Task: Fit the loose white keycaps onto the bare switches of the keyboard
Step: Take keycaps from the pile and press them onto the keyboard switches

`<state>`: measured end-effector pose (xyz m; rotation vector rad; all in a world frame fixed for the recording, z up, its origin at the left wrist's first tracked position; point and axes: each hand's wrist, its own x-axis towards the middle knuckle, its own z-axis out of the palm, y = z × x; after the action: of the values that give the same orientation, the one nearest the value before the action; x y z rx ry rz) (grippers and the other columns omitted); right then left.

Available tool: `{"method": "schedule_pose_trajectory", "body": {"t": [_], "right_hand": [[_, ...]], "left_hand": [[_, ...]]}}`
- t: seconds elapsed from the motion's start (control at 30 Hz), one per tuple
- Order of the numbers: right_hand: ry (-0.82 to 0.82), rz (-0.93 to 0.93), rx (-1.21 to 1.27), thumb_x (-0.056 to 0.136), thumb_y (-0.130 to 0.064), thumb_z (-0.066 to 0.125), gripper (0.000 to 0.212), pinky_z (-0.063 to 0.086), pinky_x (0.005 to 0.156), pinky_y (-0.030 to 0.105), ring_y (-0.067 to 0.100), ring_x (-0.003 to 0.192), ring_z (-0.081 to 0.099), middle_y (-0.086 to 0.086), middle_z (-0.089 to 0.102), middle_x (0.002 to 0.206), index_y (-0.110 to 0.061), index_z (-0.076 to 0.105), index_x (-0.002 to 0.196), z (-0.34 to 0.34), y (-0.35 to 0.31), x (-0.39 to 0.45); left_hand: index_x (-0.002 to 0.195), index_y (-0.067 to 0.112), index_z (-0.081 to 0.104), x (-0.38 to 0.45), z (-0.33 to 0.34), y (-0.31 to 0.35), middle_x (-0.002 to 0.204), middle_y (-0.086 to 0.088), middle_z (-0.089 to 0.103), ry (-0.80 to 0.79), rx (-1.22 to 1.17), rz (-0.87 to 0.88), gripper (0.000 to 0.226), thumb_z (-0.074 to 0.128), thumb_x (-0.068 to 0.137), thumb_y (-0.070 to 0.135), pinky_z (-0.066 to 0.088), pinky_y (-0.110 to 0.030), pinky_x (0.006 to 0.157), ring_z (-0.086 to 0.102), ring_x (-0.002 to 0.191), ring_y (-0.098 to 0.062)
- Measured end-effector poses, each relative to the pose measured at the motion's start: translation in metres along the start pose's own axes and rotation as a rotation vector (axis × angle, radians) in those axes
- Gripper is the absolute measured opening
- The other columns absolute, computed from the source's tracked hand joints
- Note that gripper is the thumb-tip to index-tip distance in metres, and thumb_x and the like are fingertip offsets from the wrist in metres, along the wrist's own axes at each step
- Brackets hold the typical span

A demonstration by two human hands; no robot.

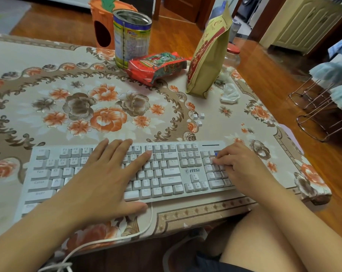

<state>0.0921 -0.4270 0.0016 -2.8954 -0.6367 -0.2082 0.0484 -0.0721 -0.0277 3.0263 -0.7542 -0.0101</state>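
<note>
A white keyboard [172,171] lies along the near edge of the table. My left hand [105,173] lies flat on its middle keys, fingers spread and straight. My right hand [238,163] is over the number pad at the keyboard's right end, its fingertips curled down onto a key there; whether they pinch a keycap is hidden. A bare blue switch [216,154] shows just above those fingertips. Three loose white keycaps [198,117] lie on the cloth beyond the keyboard.
A floral tablecloth [38,118] covers the table. At the back stand a tin can [132,38], a red snack packet [156,65], a tall yellow bag [209,54], a jar [230,61] and crumpled tissue [230,94]. The keyboard's white cable [111,239] hangs off the front edge.
</note>
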Motion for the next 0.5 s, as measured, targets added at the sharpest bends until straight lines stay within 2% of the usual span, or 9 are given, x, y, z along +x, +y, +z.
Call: {"method": "schedule_pose_trajectory", "body": {"t": [0.07,0.1,0.23,0.33,0.43,0.5], "right_hand": [[0.026,0.012,0.004,0.075,0.014,0.073,0.033,0.053,0.077,0.039,0.022,0.088,0.06,-0.001,0.072,0.089,-0.014,0.082,0.089,0.001,-0.001,0.0],[0.038,0.018,0.011,0.074,0.016,0.073,0.033,0.051,0.076,0.037,0.02,0.086,0.058,-0.002,0.072,0.087,-0.014,0.081,0.087,0.002,-0.002,0.001],[0.029,0.117,0.06,0.081,0.01,0.071,0.027,0.038,0.08,0.024,0.015,0.089,0.049,-0.009,0.057,0.088,-0.016,0.081,0.085,0.005,-0.006,0.001],[-0.042,0.222,0.084,0.089,-0.004,0.068,0.017,0.03,0.076,0.011,0.016,0.095,0.047,-0.005,0.055,0.096,-0.017,0.079,0.093,0.006,-0.008,0.0],[-0.115,0.372,0.161,0.091,-0.014,0.067,0.008,0.031,0.071,0.017,0.014,0.097,0.046,-0.003,0.053,0.103,-0.018,0.071,0.096,0.001,-0.013,0.005],[-0.152,0.326,0.076,0.092,-0.012,0.067,0.012,0.032,0.074,0.023,0.015,0.099,0.043,-0.009,0.048,0.098,-0.018,0.073,0.1,-0.003,-0.021,0.005]], "left_hand": [[0.163,0.033,0.022,0.001,0.001,0.0,0.16,-0.024,0.035,0.005,0.002,0.003,0.108,0.03,0.077,0.098,0.014,-0.057,0.122,0.033,0.148,-0.044],[0.163,0.033,0.023,0.001,0.001,0.0,0.16,-0.025,0.035,0.009,0.002,0.003,0.108,0.03,0.076,0.098,0.014,-0.057,0.122,0.034,0.147,-0.044],[0.163,0.033,0.022,0.001,0.003,-0.001,0.16,-0.025,0.034,0.011,0.0,0.005,0.11,0.032,0.075,0.098,0.016,-0.058,0.122,0.033,0.148,-0.045],[0.163,0.032,0.023,0.001,0.003,-0.001,0.16,-0.025,0.034,0.013,0.008,0.004,0.11,0.031,0.076,0.098,0.016,-0.058,0.121,0.033,0.148,-0.045],[0.163,0.031,0.025,0.001,0.003,0.0,0.159,-0.025,0.036,0.011,0.013,-0.001,0.109,0.029,0.076,0.098,0.016,-0.058,0.121,0.035,0.147,-0.046],[0.162,0.031,0.026,0.001,0.002,0.0,0.158,-0.026,0.037,0.012,0.015,-0.002,0.109,0.029,0.076,0.098,0.015,-0.057,0.12,0.036,0.146,-0.046]]}}
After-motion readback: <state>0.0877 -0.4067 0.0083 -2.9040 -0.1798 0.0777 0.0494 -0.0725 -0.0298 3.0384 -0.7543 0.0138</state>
